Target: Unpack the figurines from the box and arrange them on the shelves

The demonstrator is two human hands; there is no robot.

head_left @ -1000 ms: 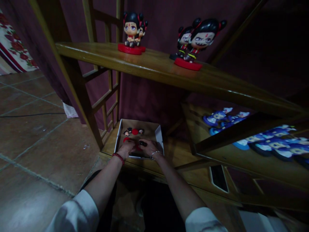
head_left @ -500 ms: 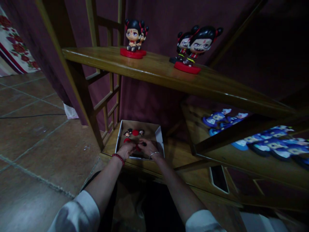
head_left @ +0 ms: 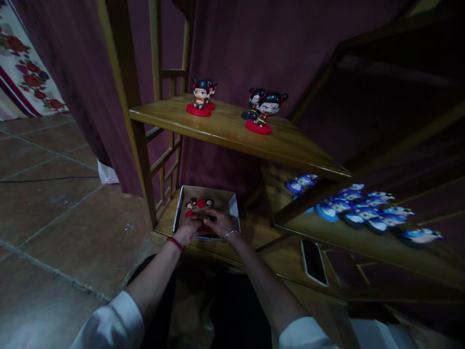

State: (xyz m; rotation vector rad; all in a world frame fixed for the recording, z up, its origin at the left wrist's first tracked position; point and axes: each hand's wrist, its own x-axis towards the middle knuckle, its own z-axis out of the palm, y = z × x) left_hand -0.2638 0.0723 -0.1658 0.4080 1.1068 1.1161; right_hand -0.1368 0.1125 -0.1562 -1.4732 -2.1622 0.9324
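Observation:
A shallow white-edged box (head_left: 235, 209) sits on the bottom shelf. Inside it lie small figure parts (head_left: 190, 204) and a red round base (head_left: 201, 203). My left hand (head_left: 189, 229) and my right hand (head_left: 218, 224) meet over the front of the box. Their fingers are closed round a small figure (head_left: 208, 221) with dark and red parts, which they mostly hide. Another red base (head_left: 189, 214) lies just behind my left hand.
Above the box, a wooden shelf (head_left: 225, 133) holds figures (head_left: 269, 106) on red and dark bases. Blue figures (head_left: 359, 213) stand on the right shelf. A phone-like dark slab (head_left: 314, 262) lies right of the box. A wooden post (head_left: 142, 169) rises at the left.
The view has shifted, so the upper shelf appears lower and smaller. Both hands stay together over the box with the small figure between them.

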